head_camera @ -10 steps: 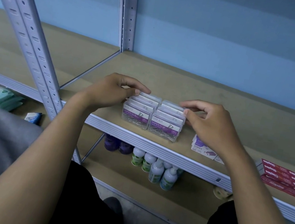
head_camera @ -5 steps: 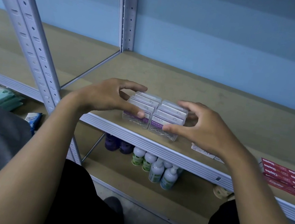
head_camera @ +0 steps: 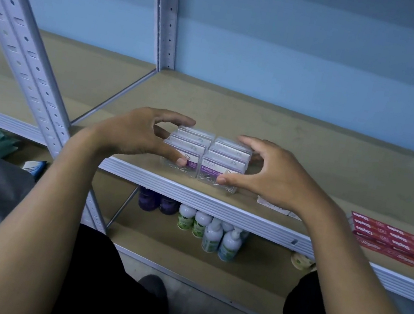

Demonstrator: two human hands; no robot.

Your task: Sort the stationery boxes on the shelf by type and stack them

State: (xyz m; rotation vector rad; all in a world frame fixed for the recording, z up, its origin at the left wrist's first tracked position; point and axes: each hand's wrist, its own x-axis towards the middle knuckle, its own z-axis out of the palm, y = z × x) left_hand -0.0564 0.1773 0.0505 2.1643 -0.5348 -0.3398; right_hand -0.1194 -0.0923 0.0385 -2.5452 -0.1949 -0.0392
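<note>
Between our two hands, the paper-clip boxes (head_camera: 206, 154) sit grouped at the shelf's (head_camera: 313, 145) front edge.

Nearest us, our left hand (head_camera: 135, 134) curls around the left column, thumb on its front, and our right hand (head_camera: 274, 175) clasps the right column likewise; we count two columns of about four clear boxes each, touching side by side. Under our right wrist lie some white boxes (head_camera: 273, 206), number unclear. Further right, the red staples boxes (head_camera: 390, 239) form their own stack, roughly six. We judge paper clips nearly sorted, white boxes left.
</note>
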